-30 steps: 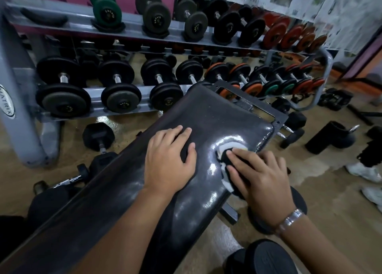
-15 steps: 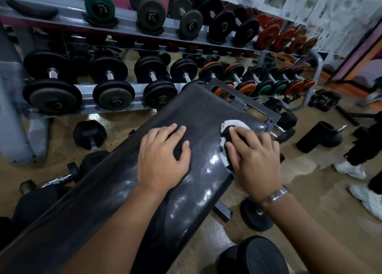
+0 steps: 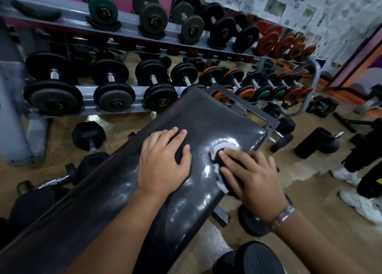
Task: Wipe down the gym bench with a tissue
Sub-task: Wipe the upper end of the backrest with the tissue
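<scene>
A black padded gym bench point(image 3: 206, 120) runs from the lower left up to the middle of the view, its surface shiny. My left hand point(image 3: 163, 162) lies flat on the pad, fingers spread, holding nothing. My right hand point(image 3: 252, 174) presses a white tissue point(image 3: 224, 146) against the pad's right edge near the far corner. Only the tissue's rim shows around my fingers; a dark patch lies under them. A bracelet sits on my right wrist.
A grey two-tier dumbbell rack point(image 3: 144, 37) stands just behind the bench. Loose dumbbells point(image 3: 88, 136) lie on the floor at left. Weight plates point(image 3: 251, 222) and a black cylinder point(image 3: 316, 143) lie at right. Another person's legs in white shoes point(image 3: 359, 203) stand at far right.
My right hand has slid the tissue along the pad's right edge, towards the far corner and partly back. My left hand has stayed flat on the pad.
</scene>
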Action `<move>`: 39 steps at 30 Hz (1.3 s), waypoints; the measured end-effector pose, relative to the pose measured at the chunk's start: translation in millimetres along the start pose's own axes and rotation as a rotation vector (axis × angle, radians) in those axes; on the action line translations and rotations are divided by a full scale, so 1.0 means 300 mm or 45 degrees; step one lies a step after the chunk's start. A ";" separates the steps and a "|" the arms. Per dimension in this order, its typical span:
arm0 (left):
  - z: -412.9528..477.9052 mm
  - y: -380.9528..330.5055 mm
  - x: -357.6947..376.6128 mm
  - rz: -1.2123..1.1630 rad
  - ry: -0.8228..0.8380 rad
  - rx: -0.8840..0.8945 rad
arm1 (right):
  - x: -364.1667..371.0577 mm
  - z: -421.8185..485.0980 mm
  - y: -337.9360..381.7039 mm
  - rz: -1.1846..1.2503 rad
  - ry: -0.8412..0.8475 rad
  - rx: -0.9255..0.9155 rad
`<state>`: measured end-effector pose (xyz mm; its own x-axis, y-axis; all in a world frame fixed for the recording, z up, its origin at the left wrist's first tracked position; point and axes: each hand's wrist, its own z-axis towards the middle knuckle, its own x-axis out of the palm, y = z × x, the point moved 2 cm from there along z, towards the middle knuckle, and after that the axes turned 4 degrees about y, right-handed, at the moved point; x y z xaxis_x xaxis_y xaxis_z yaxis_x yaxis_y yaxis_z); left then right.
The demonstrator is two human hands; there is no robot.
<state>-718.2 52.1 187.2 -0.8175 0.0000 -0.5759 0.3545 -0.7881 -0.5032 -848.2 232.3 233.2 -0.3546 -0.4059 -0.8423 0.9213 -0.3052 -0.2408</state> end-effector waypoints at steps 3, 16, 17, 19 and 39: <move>0.001 0.001 0.001 -0.010 0.003 -0.003 | -0.001 0.109 -0.045 -0.143 0.012 0.236; 0.004 0.005 -0.007 -0.019 0.065 -0.036 | 0.044 0.267 0.074 -0.168 0.028 0.148; 0.002 0.005 -0.007 -0.012 0.067 -0.034 | 0.042 0.243 0.088 -0.139 0.036 0.072; 0.001 0.006 -0.005 -0.013 0.065 -0.035 | 0.023 0.191 0.068 -0.106 0.054 -0.034; 0.006 0.007 -0.015 -0.022 0.091 -0.150 | 0.079 0.318 0.107 -0.127 0.042 -0.035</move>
<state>-714.7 49.3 189.8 -0.7909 0.0599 -0.6091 0.3951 -0.7100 -0.5829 -842.1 130.7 251.5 -0.4395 -0.3460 -0.8289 0.8860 -0.3187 -0.3367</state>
